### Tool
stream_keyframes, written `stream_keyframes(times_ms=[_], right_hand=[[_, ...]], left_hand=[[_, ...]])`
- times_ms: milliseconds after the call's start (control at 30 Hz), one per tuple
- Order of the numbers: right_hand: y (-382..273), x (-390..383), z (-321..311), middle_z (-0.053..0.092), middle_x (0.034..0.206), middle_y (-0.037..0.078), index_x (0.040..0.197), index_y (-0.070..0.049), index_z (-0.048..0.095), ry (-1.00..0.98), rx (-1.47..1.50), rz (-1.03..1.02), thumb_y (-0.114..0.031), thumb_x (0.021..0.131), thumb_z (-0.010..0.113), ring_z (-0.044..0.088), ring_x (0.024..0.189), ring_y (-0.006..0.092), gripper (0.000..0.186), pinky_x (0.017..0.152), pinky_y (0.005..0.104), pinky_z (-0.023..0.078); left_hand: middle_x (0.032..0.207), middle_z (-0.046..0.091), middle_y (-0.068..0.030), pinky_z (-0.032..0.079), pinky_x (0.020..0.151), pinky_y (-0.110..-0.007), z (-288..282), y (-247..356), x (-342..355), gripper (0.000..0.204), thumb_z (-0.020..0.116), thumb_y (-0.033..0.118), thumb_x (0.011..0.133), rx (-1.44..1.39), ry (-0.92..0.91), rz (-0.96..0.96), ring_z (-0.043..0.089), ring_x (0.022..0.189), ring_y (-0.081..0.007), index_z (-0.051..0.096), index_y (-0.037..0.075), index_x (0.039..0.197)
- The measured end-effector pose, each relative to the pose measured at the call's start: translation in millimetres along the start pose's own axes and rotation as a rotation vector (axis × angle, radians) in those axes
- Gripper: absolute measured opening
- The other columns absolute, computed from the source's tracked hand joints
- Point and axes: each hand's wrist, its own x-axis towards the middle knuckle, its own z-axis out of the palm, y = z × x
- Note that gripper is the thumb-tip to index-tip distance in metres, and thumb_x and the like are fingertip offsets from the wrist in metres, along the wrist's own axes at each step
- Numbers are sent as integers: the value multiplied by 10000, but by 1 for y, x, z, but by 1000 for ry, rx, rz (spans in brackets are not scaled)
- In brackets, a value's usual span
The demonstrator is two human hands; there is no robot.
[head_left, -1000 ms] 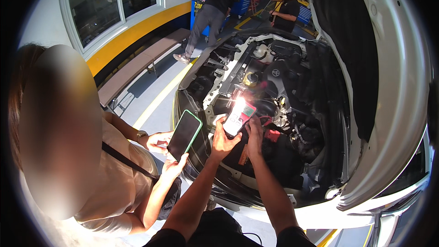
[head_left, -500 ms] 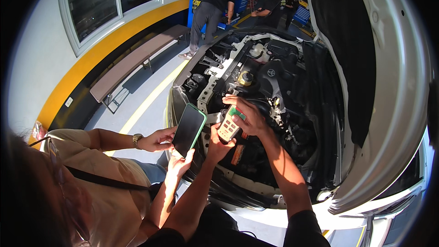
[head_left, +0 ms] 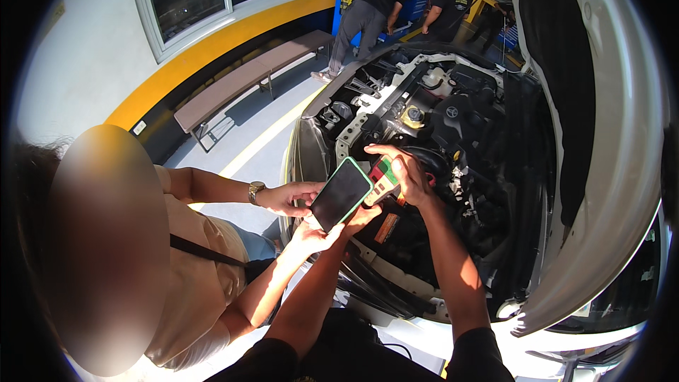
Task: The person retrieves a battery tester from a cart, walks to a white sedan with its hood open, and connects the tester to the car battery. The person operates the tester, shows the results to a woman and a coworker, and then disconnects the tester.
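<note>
One handheld meter [head_left: 380, 189], its green screen [head_left: 386, 172] at the upper end, lies right of the frame's centre. The fingers of the left hand [head_left: 363, 219] curl round its lower end, partly hidden behind a green-edged phone [head_left: 341, 194]. The right hand [head_left: 408, 177] arches over its upper end, fingers half open; whether they touch it, I cannot tell.

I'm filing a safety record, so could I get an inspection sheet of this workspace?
Surface: open engine bay under a raised hood.
Job's things: handheld device with buttons.
Clutter: phone, held by another person, partly covers the device.
Hands: left hand grips the device's lower end; right hand cups its upper end, contact unclear.
Cables: thin dark cord near lower edge.
Surroundings: brown bench along wall; two people by blue cabinets.
</note>
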Motion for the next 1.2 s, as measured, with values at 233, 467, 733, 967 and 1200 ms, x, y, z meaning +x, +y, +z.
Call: stream_keyframes(times_ms=[233,467,733,967,1200], right_hand=[[-14,-3,12,717,1371,231,1350,28,703,-42,54,12,-564,1132,334,754,996,302,730,885,402,583],[-9,-11,13,718,1358,234,1365,66,665,-51,125,58,-574,1144,332,770,899,300,755,835,366,597],[-6,-14,19,701,1416,226,1370,24,694,-40,18,35,-554,1158,296,615,1403,402,734,1203,482,438],[-7,-17,17,688,1431,207,1370,41,673,66,-181,-164,-362,1154,423,580,1432,430,521,1214,493,443],[-4,-13,23,681,1442,215,1382,43,670,111,-166,-170,-378,1147,433,580,1438,423,537,1199,493,462]], left_hand=[[1180,660,-82,559,948,-370,-16,16,-9,652,823,111,830,-131,7,-114,673,1078,-197,504,12,1390],[1201,649,-84,561,956,-358,-11,21,-8,666,809,70,827,-228,-8,-160,671,1098,-186,480,1,1402],[1225,636,-85,565,965,-344,-3,23,-6,685,793,24,823,-301,-9,-210,670,1122,-173,453,-11,1417],[1285,579,-97,545,1030,-343,5,41,0,744,784,-8,819,-381,1,-192,627,1200,-170,375,-1,1441],[1336,573,-130,534,1084,-378,10,13,1,868,829,14,768,-500,41,-107,626,1256,-196,337,-29,1482]])
